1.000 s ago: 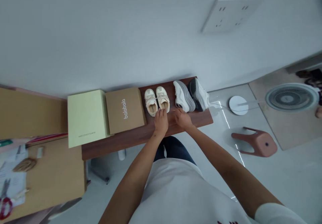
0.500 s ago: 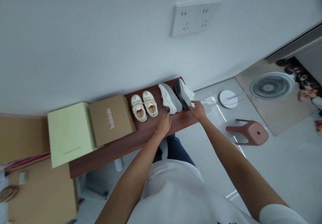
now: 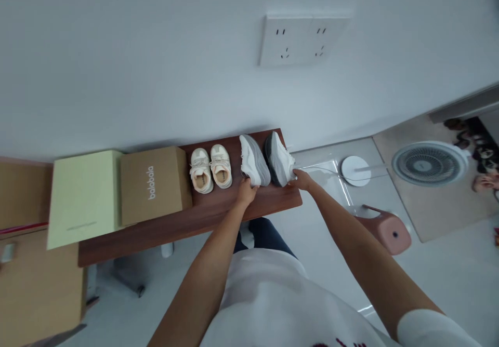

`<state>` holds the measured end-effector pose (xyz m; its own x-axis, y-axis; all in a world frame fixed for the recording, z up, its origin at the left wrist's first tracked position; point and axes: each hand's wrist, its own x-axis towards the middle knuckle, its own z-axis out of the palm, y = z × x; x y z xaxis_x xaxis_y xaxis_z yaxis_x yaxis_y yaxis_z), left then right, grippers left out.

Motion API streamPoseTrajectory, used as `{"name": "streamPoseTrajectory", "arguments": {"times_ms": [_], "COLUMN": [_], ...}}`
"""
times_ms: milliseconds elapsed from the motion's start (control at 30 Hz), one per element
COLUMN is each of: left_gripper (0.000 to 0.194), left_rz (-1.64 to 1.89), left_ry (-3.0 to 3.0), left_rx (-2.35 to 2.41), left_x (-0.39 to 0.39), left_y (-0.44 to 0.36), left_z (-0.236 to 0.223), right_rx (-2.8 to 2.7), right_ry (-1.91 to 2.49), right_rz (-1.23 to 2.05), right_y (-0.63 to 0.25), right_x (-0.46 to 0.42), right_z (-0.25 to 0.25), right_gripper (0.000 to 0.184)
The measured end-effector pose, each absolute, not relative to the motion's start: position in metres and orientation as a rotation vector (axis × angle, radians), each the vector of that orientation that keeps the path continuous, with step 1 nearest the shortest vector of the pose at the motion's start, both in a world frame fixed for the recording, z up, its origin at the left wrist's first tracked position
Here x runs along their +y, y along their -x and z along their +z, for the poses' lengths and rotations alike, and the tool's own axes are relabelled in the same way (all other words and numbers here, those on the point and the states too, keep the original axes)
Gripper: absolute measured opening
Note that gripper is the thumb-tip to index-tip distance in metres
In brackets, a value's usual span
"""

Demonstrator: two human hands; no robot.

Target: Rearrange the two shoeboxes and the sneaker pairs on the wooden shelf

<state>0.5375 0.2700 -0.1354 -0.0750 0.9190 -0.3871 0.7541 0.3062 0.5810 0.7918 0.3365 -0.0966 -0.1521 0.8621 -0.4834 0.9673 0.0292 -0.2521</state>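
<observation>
Two larger white and grey sneakers lie on their sides at the right end of a dark wooden bench (image 3: 218,209), soles facing each other. My left hand (image 3: 247,191) grips the heel end of the left sneaker (image 3: 253,162). At the heel of the right sneaker (image 3: 281,161), my right hand (image 3: 302,179) has its fingers closed round the edge. Just left of them a small cream pair stands upright, the left cream shoe (image 3: 201,170) beside the right cream shoe (image 3: 221,166), toes toward the wall.
A brown shoebox (image 3: 154,186) and a pale green box (image 3: 86,196) stand on the bench's left part. Cardboard (image 3: 39,290) lies at lower left. On the floor at right are a pink stool (image 3: 392,232) and a white fan (image 3: 429,164). A socket plate (image 3: 304,40) is on the wall.
Both hands moved right from the small cream shoes and bare bench to the larger sneakers, and closed on their heels. The camera view has shifted too.
</observation>
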Motion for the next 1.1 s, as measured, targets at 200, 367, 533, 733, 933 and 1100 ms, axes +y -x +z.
{"name": "streamPoseTrajectory", "arguments": {"times_ms": [200, 367, 533, 733, 933, 1100], "left_gripper": [0.019, 0.018, 0.021, 0.025, 0.026, 0.026], "left_rz": [0.316, 0.121, 0.01, -0.018, -0.045, 0.006], "left_ry": [-1.759, -1.955, -1.993, -2.004, -2.029, -1.97], "left_rx": [1.836, 1.82, 1.828, 1.872, 1.92, 1.936], "left_x": [0.274, 0.28, 0.281, 0.275, 0.276, 0.276], "left_y": [-0.523, -0.521, -0.536, -0.55, -0.56, -0.562], "left_z": [-0.109, -0.086, -0.077, -0.076, -0.078, -0.076], "right_rx": [2.379, 2.479, 2.444, 2.419, 2.366, 2.37], "right_ry": [-1.675, -1.538, -1.494, -1.491, -1.548, -1.571], "right_rz": [-0.748, -0.608, -0.497, -0.47, -0.489, -0.459], "right_y": [-0.79, -0.763, -0.731, -0.72, -0.713, -0.711], "right_x": [0.342, 0.34, 0.332, 0.323, 0.317, 0.314], "right_z": [-0.082, -0.063, -0.052, -0.059, -0.062, -0.063], "right_gripper": [0.032, 0.026, 0.021, 0.022, 0.024, 0.027]}}
